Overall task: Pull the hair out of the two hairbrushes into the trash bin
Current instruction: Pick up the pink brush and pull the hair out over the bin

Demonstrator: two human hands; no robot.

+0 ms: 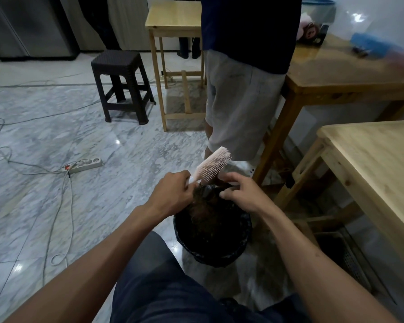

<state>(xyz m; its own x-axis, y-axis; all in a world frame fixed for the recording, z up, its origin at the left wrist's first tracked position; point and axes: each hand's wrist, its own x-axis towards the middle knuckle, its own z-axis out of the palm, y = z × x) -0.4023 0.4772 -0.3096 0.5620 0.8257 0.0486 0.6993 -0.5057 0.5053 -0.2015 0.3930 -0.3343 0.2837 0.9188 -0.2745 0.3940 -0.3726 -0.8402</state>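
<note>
While the left hand (173,194) grips the pink hairbrush (214,165) above the trash bin (212,238), right hand (240,194) fingers pinch brown hair (205,206); next, pull it free and drop it.

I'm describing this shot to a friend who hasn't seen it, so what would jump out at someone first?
First, the two hands meeting at centre: the left hand grips the handle of a pale pink plastic hairbrush, while the right hand pinches a brown clump of hair. Directly below stands a round black trash bin on the grey marble floor. Behind it, another person's legs in pale shorts stand beside a wooden table.
</note>
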